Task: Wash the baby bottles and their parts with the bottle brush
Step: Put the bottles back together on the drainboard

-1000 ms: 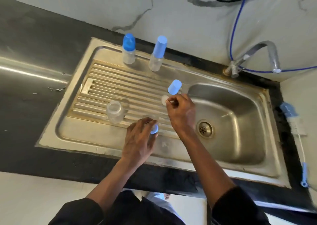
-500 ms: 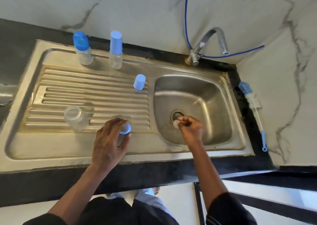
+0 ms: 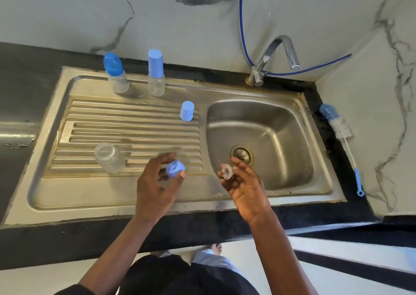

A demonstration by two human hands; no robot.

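Early in the job, by the look of things: taking apart under way, no washing begun. Left hand [image 3: 157,186] closed lightly on a blue screw ring [image 3: 175,169], pinched between thumb and fingertips above the front of the draining board [image 3: 90,123]. Right hand [image 3: 245,186] gripping a clear teat [image 3: 227,171] at the fingertips, held over the front left edge of the sink basin [image 3: 281,123], near the drain [image 3: 241,154]. One open clear bottle [image 3: 109,157] standing bare on the draining board to the left of the hands, presumably the source of the two held parts. A loose blue cap [image 3: 187,111] upright on the board beside the basin rim. Two more bottles at the back of the board, just beside each other: a short bottle with a rounded blue cap [image 3: 115,73] and a taller bottle with a straight blue cap [image 3: 156,73], both fully assembled. Bottle brush [image 3: 337,128] lying untouched on the dark worktop [image 3: 337,182] along the right wall, well apart from both hands. Tap [image 3: 276,56] with no water visible at the spout; basin apparently dry and without suds. Left to do, judging from this: opening the two capped bottles, wetting everything, fetching the brush, scrubbing each bottle, ring, teat and cap, then rinsing.
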